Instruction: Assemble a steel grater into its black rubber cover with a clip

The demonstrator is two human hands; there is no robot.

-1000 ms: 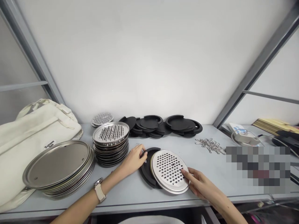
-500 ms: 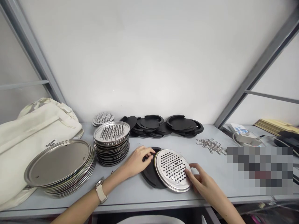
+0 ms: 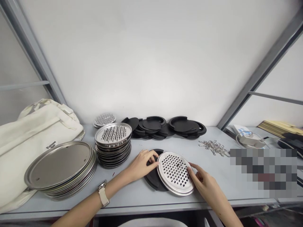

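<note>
A round metal grater plate point(image 3: 176, 170) with rows of small holes lies tilted on the near part of the table, another metal rim showing beneath it. Under its left side sits a black round holder point(image 3: 153, 181) with a raised edge. My right hand point(image 3: 202, 181) grips the right rim, thumb on top and fingers curled behind. At the left rim, my left hand point(image 3: 144, 164) has thumb and forefinger closed on the plate's edge, over the black holder. The left hand's other fingers are partly hidden. A watch point(image 3: 103, 193) is on my left wrist.
Left of my hands stand a tall stack of grater plates point(image 3: 113, 135) and a stack of larger oval metal trays point(image 3: 61, 164). Several black holders point(image 3: 153, 124) lie along the wall. Metal clips point(image 3: 214, 147) are heaped at right; a cream bag point(image 3: 35, 132) lies far left.
My left thumb and forefinger have moved slightly right onto the plate's left rim. The right hand has shifted a little along the right rim. The plate has barely moved.
</note>
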